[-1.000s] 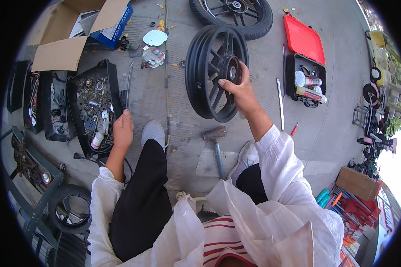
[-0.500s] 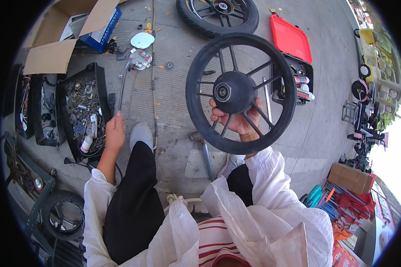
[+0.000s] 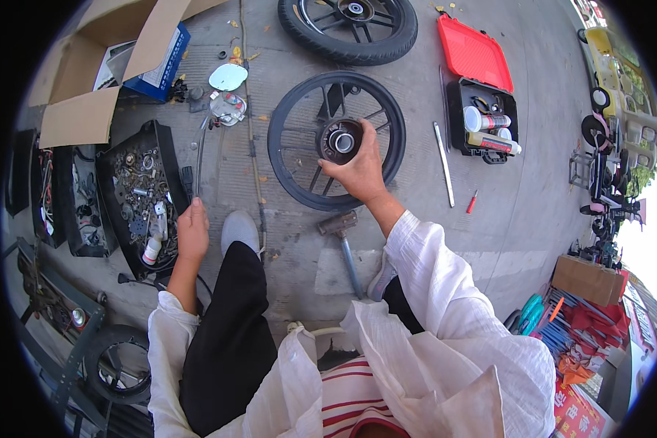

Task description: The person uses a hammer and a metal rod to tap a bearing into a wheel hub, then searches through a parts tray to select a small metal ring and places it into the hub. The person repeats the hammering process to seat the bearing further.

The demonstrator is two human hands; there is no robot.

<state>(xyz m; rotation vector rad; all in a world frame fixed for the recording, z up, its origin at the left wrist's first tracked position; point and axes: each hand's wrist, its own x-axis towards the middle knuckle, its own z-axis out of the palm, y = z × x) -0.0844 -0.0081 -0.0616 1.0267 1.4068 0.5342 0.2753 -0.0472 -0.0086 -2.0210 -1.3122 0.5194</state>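
Observation:
A black spoked wheel [image 3: 291,186] appears to lie flat on the ground in front of me, its hub [image 3: 330,148] facing up with a metal ring inside the hollow. My right hand [image 3: 359,168] grips the hub's edge, thumb on the near side and fingers on the far right side. My left hand [image 3: 193,230] is closed around the lower end of a thin metal rod [image 3: 199,157], which points away from me beside the parts tray. Just below the wheel, a hammer [image 3: 337,223] with a metal handle rests near my right shoe.
Left are a black tray [image 3: 164,146] of loose metal parts and an open cardboard box [image 3: 80,117]. A tyred wheel [image 3: 348,55] lies at the far side. Right are a red-lidded toolbox [image 3: 482,120], a metal strip [image 3: 444,164] and a red screwdriver [image 3: 472,202].
The wheel has gone from held up, domed hub side showing, to lower and farther away with its hollow hub side up. My right hand has shifted onto the hub. The left still holds the rod.

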